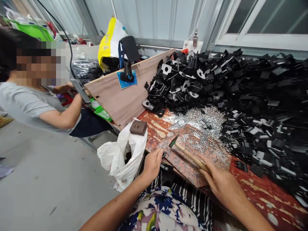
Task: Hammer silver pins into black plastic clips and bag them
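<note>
The red, worn desk (252, 184) runs off the right edge, much of its top hidden beneath a heap of black plastic parts (238, 83), also cut off there; single pieces toward the back merge into darkness. At the left, a co-worker (33, 102) in a grey shirt sits partly out of frame, their hands mostly hidden. A wooden board (108, 99) stands along the desk's far-left side. A speckled slab (190, 173) lies before the wearer, loose metal pins (207, 120) heaped at its back. Beside it a white sack (130, 171) sags, its contents barely visible.

The hammer (189, 154) slants over the slab, head leftward. The right hand (218, 181), reaching in from lower right, is closed around its handle end. The left hand (152, 165), forearm rising from below, pinches a small dark piece (164, 154) at the slab's left edge; fingers cover most of it, leaving its shape unclear.
</note>
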A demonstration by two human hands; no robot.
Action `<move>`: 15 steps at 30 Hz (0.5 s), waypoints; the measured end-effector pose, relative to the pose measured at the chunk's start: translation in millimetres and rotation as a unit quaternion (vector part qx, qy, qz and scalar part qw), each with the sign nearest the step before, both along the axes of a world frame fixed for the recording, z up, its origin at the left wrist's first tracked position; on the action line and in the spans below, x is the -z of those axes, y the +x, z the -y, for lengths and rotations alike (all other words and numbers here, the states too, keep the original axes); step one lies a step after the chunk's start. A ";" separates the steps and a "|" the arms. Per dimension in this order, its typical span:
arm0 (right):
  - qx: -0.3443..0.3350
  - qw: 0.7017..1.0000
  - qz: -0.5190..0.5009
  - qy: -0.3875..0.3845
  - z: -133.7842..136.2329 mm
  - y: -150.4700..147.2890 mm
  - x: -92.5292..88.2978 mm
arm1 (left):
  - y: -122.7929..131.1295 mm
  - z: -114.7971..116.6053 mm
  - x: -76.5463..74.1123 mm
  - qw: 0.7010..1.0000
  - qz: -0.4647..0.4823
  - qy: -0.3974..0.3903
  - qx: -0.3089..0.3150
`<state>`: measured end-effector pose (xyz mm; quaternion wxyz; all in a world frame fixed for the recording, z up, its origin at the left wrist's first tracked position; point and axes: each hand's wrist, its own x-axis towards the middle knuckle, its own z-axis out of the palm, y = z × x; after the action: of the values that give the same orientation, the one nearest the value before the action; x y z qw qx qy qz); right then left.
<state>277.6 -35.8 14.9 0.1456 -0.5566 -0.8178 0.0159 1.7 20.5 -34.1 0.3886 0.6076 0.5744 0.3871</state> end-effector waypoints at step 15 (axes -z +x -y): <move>-0.002 0.998 -0.055 0.020 -1.7 -15.8 21.4 | -11.1 10.6 0.0 0.997 0.076 0.029 -0.010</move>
<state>261.8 -34.0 -6.5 0.2011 -0.5506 -0.8096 0.0306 -9.3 9.9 -34.1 0.4094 0.5816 0.5382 0.4523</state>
